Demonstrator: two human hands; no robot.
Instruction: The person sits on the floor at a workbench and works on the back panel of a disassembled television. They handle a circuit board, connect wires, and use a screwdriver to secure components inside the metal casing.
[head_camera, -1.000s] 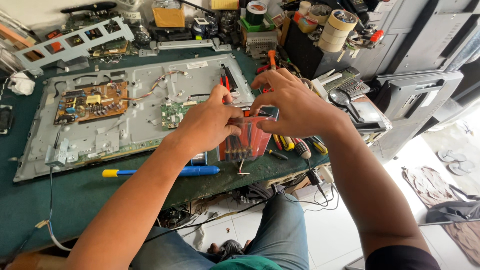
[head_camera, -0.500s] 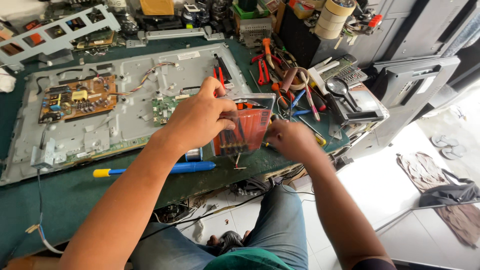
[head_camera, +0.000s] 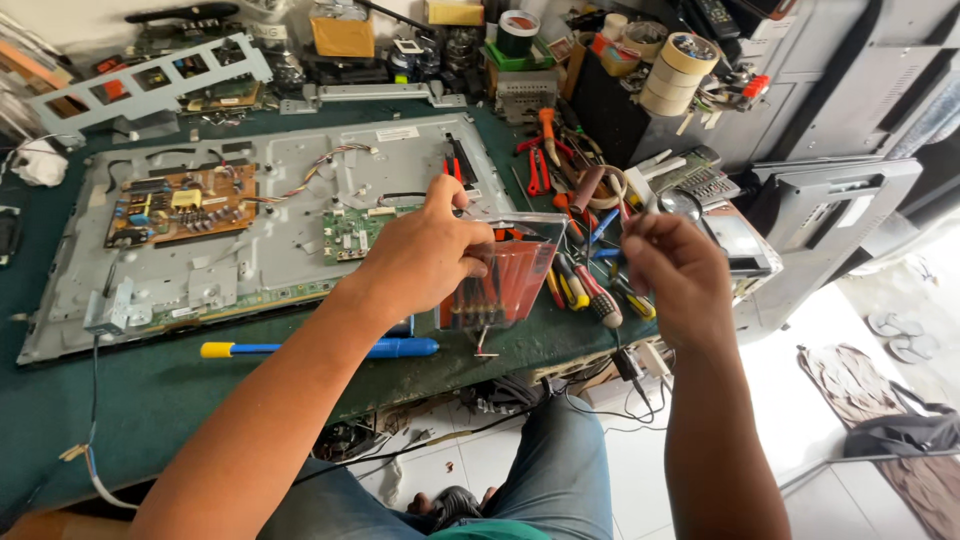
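Two hands: raised over green bench edge (head_camera: 150, 400).
Left hand (head_camera: 425, 255): fingers gripping clear plastic case (head_camera: 505, 275) by top edge.
Case: several red-handled screwdrivers inside, long axes upright, tips down.
Right hand (head_camera: 670, 270): fingertips pinched together; object held, cannot tell.

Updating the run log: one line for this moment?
left hand: holds clear screwdriver case | right hand: raised beside case, pinched | bench: metal panel, blue screwdriver

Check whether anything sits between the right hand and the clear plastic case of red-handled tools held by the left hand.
Nothing visible does. The left hand grips the clear plastic case of red-handled tools by its upper left edge. The right hand is raised just beside its right edge, fingers pinched, with only open air between them.
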